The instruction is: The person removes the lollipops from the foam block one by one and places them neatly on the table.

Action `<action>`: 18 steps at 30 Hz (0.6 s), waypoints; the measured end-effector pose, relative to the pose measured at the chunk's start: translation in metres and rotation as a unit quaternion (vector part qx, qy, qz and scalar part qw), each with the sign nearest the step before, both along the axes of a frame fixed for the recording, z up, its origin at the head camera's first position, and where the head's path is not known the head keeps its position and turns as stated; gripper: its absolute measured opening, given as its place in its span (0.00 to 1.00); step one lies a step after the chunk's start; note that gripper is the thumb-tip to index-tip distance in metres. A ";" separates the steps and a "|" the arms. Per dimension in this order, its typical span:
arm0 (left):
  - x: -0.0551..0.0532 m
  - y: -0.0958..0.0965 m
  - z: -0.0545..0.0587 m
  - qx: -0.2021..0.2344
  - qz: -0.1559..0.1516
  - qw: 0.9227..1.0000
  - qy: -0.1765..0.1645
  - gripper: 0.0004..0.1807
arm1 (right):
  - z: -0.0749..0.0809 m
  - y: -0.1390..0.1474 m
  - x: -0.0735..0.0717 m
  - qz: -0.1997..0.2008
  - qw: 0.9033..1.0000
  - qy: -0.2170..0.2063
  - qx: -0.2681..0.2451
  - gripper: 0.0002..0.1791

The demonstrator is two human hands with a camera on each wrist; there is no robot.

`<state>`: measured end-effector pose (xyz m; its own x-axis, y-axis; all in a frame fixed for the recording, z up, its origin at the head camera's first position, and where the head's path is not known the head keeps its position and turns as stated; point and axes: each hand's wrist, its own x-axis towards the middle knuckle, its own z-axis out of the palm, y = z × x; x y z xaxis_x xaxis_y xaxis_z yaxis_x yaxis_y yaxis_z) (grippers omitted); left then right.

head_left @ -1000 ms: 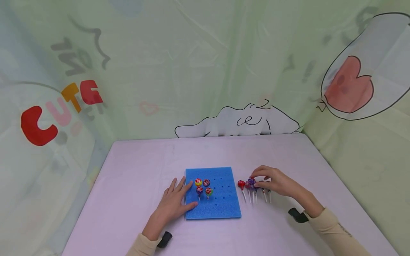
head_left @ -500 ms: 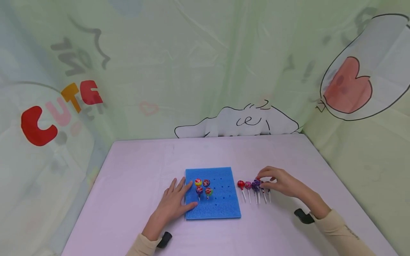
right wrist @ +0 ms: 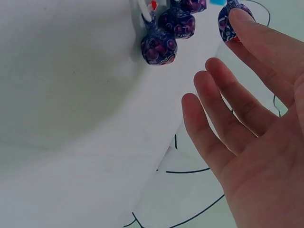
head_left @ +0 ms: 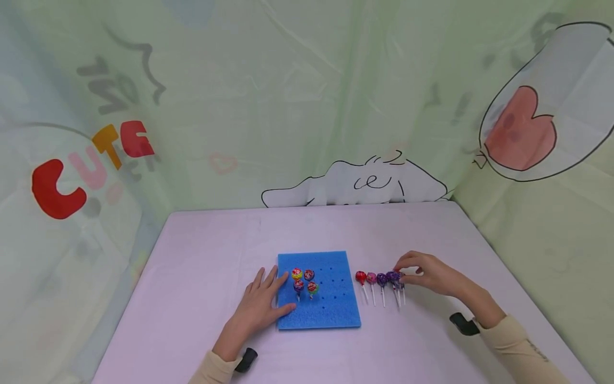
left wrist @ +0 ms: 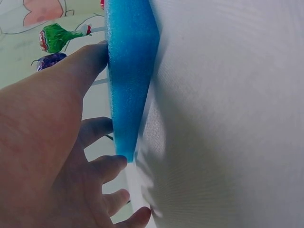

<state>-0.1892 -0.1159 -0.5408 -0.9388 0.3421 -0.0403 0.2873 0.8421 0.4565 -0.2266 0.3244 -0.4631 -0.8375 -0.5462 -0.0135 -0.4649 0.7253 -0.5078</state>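
My left hand (head_left: pixel 261 303) rests on the left edge of a blue foam board (head_left: pixel 331 314), fingers spread. Standing in the board are several wrapped lollipops, among them a yellow-and-red one (head_left: pixel 297 273) and a green one (left wrist: pixel 56 38). To the right of the board, my right hand (head_left: pixel 434 274) is over the right end of a row of lollipops. Its thumb and index finger pinch a purple lollipop (right wrist: pixel 228 23) by the head, in the right wrist view. Other purple lollipops (right wrist: pixel 159 47) lie close beside it; the hand partly hides the row's end.
The row also has a red lollipop (head_left: pixel 361 276) and a pink lollipop (head_left: pixel 371 278) at its left, sticks toward the person. Small holes dot the right part of the board. A pale table (head_left: pixel 230 234) lies underneath, with printed curtains (head_left: pixel 297 106) behind and at the sides.
My right hand has moved rightward along the row with the purple lollipop, from above the middle to the right end, uncovering the pink one and a purple one. My left hand stays still.
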 end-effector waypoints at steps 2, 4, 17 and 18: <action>0.000 0.000 0.000 -0.001 0.000 1.000 0.003 0.45 | 0.000 0.002 0.000 -0.003 1.000 -0.004 -0.001 0.13; 0.000 0.000 0.000 -0.002 -0.001 1.000 0.006 0.45 | 0.000 0.004 0.001 -0.007 1.000 -0.006 -0.003 0.13; -0.001 0.000 -0.001 -0.001 0.001 1.000 0.005 0.45 | -0.002 0.024 -0.002 -0.030 0.999 0.006 0.012 0.12; -0.001 0.000 -0.001 -0.001 0.001 1.000 0.004 0.45 | -0.002 0.025 -0.002 -0.031 0.999 0.009 0.015 0.12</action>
<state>-0.1902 -0.1158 -0.5414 -0.9398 0.3402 -0.0330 0.2896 0.8439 0.4516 -0.2289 0.3498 -0.4652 -0.8701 -0.4927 -0.0136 -0.4271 0.7675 -0.4781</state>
